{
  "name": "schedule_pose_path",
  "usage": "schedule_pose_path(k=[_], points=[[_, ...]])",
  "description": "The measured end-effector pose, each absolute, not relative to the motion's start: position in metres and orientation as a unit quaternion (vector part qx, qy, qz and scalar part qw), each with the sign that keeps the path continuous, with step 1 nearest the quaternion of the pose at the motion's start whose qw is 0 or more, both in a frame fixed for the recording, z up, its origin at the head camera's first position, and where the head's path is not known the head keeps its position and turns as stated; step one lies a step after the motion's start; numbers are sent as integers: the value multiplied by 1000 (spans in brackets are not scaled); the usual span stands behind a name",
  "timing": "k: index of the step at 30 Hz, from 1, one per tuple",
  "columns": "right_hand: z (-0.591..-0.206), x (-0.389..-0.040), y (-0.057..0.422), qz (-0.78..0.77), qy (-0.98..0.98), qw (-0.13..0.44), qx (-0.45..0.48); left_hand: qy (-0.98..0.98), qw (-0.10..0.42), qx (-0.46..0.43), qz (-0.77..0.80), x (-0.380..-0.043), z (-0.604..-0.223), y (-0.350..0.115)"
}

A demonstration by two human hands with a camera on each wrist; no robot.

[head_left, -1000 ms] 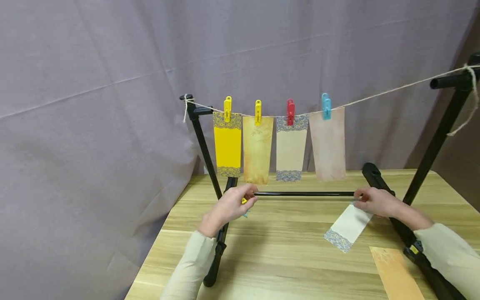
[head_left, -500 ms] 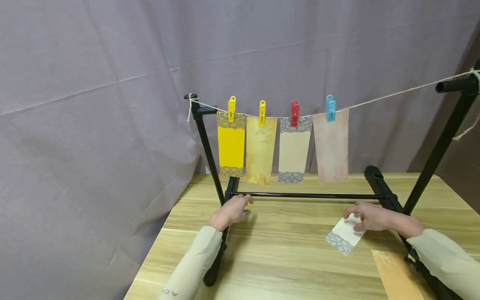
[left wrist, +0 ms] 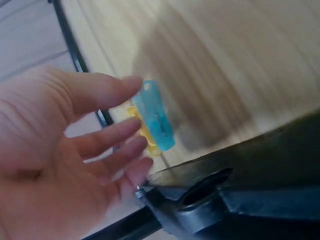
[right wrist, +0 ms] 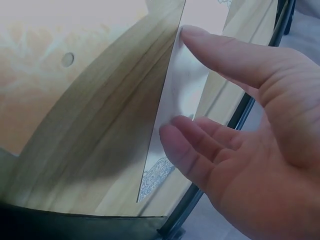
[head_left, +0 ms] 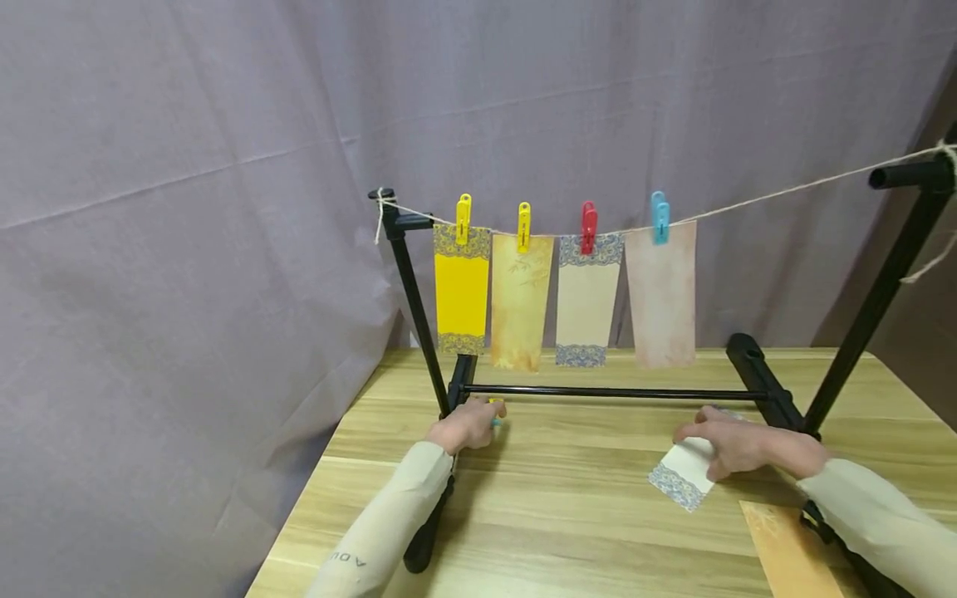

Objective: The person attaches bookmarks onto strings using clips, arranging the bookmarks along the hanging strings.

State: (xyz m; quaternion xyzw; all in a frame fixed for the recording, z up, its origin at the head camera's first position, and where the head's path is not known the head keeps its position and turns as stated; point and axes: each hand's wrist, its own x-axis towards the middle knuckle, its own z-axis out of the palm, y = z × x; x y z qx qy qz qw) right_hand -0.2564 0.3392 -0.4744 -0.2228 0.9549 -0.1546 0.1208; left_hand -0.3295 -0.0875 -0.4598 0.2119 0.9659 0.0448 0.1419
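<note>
My left hand point(head_left: 468, 425) is low by the rack's left leg, thumb and fingers apart. In the left wrist view a blue clothespin point(left wrist: 159, 122) and a yellow clothespin point(left wrist: 150, 142) lie together on the table at its fingertips; whether it touches them I cannot tell. My right hand point(head_left: 736, 444) reaches over a white card with blue lace-patterned ends point(head_left: 682, 479) on the table. Its thumb and fingers stand wide apart over the card in the right wrist view, covering the middle of it in the head view. An orange card point(head_left: 788, 552) lies nearer me.
A twine line point(head_left: 792, 189) runs across a black rack point(head_left: 413, 282). Cards hang from it: a yellow one point(head_left: 459, 295), a golden one point(head_left: 519, 307), a cream one point(head_left: 586, 303) and a pink one point(head_left: 661, 299), each on a clothespin. A low crossbar point(head_left: 613, 391) spans the rack.
My left hand has lowered toward the clothespins on the table. The right hand has slid left and down over the white card, fingers spreading. The hanging cards stay on the line.
</note>
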Motion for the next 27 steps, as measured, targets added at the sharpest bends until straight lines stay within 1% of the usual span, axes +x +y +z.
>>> schedule_pose_path(k=[4,10,17,23,25,27], points=[[-473,-259,338,-156,957,133,-207,969,153,194,-6,-330,-464,-85],[-469,-262,338,-162,958,137,-193,967,128,216,-49,-331,-466,-81],[-470,-266,334,-141,960,140,-199,966,124,219,-64,-333,-466,-78],[-472,-267,334,-141,959,169,-179,959,118,238,-96,-335,-469,-75],[-473,-267,335,-138,959,164,-184,957,115,244,-107,-336,-470,-75],[-473,-266,335,-131,961,147,-195,957,113,244,-108,-336,-469,-75]])
